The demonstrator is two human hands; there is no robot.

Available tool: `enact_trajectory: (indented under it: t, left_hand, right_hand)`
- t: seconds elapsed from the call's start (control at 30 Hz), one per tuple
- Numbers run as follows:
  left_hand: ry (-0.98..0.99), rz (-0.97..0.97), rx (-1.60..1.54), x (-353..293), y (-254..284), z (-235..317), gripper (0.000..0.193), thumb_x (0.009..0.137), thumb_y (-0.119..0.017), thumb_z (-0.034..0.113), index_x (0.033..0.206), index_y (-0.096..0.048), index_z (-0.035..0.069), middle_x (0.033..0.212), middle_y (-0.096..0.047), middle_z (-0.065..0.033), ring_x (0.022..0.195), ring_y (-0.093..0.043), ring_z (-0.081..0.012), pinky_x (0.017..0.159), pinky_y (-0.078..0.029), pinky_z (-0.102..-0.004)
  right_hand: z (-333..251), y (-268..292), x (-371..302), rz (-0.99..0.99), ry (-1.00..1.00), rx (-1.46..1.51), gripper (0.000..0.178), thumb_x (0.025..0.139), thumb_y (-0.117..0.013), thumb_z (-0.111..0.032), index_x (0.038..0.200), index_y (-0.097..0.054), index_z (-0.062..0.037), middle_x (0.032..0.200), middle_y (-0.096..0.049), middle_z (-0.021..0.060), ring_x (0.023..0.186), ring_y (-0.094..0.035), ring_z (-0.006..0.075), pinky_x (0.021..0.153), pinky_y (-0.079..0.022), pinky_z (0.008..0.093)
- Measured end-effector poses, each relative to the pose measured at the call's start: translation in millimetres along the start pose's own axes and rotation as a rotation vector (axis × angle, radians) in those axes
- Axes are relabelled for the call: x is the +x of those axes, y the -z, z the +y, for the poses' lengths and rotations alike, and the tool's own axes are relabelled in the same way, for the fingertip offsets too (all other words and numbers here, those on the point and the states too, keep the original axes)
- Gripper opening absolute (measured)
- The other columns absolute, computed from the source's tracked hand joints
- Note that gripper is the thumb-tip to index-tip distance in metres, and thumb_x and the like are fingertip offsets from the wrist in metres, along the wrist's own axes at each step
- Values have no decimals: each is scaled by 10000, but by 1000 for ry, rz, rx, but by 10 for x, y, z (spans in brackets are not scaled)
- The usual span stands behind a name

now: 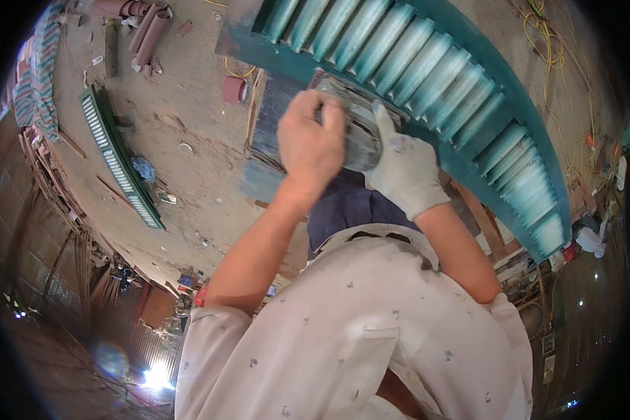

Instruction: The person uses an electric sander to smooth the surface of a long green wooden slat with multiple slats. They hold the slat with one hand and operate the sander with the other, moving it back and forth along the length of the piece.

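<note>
My bare left hand (311, 140) is closed, its fingers curled over the left side of a flat piece smeared with grey (360, 136). What those fingers pinch is hidden. A pale, dusty glove covers my right hand (406, 168), which grips the right side of the same piece. One gloved finger points up along its edge, and the others are out of sight. Just beyond both hands lies a large curved green louvred shutter frame (539, 182), its slats (427, 73) patchy with whitish smears. A dark board (266, 122) is beside my left hand.
Another curved green louvred frame (122, 164) lies on the dusty floor (203, 168) at left. Rolls of reddish-brown sheet (150, 35) and a smaller roll (234, 89) are at the far left. Yellow cord (539, 35) tangles at the far right. Wood strips (479, 217) lie under the large frame.
</note>
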State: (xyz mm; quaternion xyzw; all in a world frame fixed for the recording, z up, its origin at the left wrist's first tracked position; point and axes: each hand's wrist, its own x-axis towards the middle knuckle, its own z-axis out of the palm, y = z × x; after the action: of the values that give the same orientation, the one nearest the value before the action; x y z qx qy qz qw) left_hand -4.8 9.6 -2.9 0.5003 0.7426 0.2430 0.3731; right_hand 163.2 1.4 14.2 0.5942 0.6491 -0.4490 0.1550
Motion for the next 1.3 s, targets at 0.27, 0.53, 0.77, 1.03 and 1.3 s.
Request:
enact_trajectory:
  t: [0.27, 0.53, 0.77, 1.03, 1.3]
  left_hand:
    - [7, -41, 17, 943, 822, -365, 283, 992, -624, 200, 888, -731, -40, 779, -656, -36, 778, -588, -114, 715, -471, -307]
    - [-53, -47, 92, 922, 806, -392, 396, 1011, -560, 309, 912, -679, -55, 754, -608, -165, 741, -610, -205, 717, -494, -383]
    - [125, -4, 183, 1402, 1435, -571, 444, 970, -601, 366, 888, -729, -51, 747, -664, -203, 709, -657, -238, 678, -496, -414]
    - [21, 39, 261, 1883, 1322, -351, 515, 975, -708, 457, 1176, -814, -5, 1123, -805, -256, 1140, -771, -397, 1007, -581, -468]
    - [-79, -1, 127, 2033, 1405, -494, 371, 853, -775, 278, 1122, -838, 30, 879, -796, -189, 832, -763, -235, 820, -598, -398]
  right_hand:
    - [-815, 66, 699, 103, 159, 8, 840, 895, -704, -213, 1605, -428, 141, 1015, -822, 221, 885, -824, 358, 771, -640, 488]
    - [-392, -175, 294, 265, 273, -28, 753, 947, -802, -392, 1574, -523, -82, 1094, -766, 194, 934, -779, 373, 764, -621, 500]
    - [-1140, -294, 793, 256, 338, 100, 552, 1014, -688, -442, 1372, -612, -29, 970, -787, 254, 863, -785, 447, 793, -628, 553]
    - [-1665, -179, 882, 142, 151, 457, 766, 1036, -678, -425, 1567, -421, 64, 1207, -743, 364, 1103, -748, 521, 1011, -564, 583]
    - [-1842, -348, 1038, 179, 132, 589, 536, 1029, -690, -309, 1391, -511, 43, 1092, -763, 346, 1038, -751, 531, 934, -579, 610]
